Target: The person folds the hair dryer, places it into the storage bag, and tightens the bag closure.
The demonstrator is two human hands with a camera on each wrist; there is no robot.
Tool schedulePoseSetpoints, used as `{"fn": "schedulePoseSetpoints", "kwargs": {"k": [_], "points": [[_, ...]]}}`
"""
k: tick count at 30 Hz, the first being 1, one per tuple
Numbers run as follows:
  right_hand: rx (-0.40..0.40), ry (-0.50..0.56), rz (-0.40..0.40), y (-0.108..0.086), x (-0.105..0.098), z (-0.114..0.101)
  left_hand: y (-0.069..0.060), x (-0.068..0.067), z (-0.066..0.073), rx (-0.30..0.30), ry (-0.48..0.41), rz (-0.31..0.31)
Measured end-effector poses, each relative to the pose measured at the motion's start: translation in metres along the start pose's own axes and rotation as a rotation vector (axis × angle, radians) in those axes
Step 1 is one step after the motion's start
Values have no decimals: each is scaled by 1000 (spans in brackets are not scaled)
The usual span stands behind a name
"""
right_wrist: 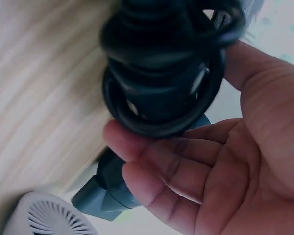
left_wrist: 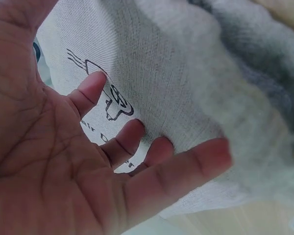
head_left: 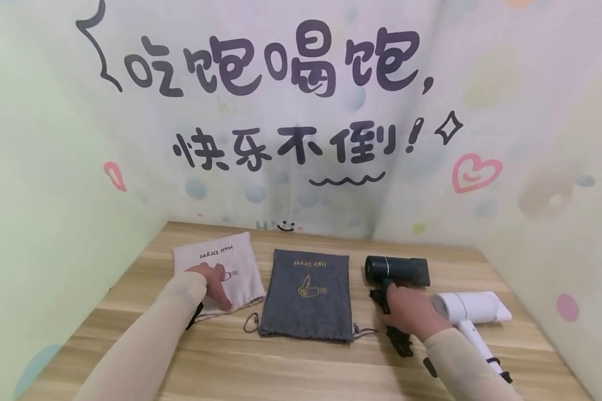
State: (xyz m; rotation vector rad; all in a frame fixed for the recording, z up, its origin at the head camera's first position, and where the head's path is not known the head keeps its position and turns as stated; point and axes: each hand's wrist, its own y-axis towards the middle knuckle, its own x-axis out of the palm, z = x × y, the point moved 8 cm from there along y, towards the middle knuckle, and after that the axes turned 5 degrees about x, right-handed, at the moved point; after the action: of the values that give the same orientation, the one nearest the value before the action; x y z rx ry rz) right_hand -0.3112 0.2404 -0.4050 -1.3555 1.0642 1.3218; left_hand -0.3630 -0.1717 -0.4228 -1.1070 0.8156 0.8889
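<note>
My left hand point(head_left: 212, 281) rests over a light grey drawstring bag point(head_left: 238, 250) printed "Hair Dryer", at the left of the table. In the left wrist view its fingers point(left_wrist: 132, 137) are spread and loosely bent against the cloth point(left_wrist: 152, 73), not gripping it. My right hand point(head_left: 413, 311) holds a black hair dryer point(head_left: 393, 270) by its handle. The right wrist view shows fingers point(right_wrist: 142, 181) curled round the handle and its coiled black cord point(right_wrist: 161, 129). The dryer's barrel lies toward the back of the table.
Between the hands a dark grey drawstring bag point(head_left: 306, 312) lies flat, its cords out at both lower corners. A white hair dryer point(head_left: 474, 307) lies right of my right hand, its handle slanting toward me. Printed cloth walls point(head_left: 301, 206) border the wooden table point(head_left: 261, 373).
</note>
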Motion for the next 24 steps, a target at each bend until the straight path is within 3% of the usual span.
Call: {"fn": "schedulePoseSetpoints", "kwargs": {"k": [4, 16, 24], "points": [[5, -16, -11, 6, -3, -7, 3, -5, -2, -9, -5, 7], [-10, -1, -73, 6, -3, -18, 4, 0, -3, -30, 7, -78], [-34, -11, -55, 14, -4, -16, 7, 0, 0, -41, 37, -86]]}}
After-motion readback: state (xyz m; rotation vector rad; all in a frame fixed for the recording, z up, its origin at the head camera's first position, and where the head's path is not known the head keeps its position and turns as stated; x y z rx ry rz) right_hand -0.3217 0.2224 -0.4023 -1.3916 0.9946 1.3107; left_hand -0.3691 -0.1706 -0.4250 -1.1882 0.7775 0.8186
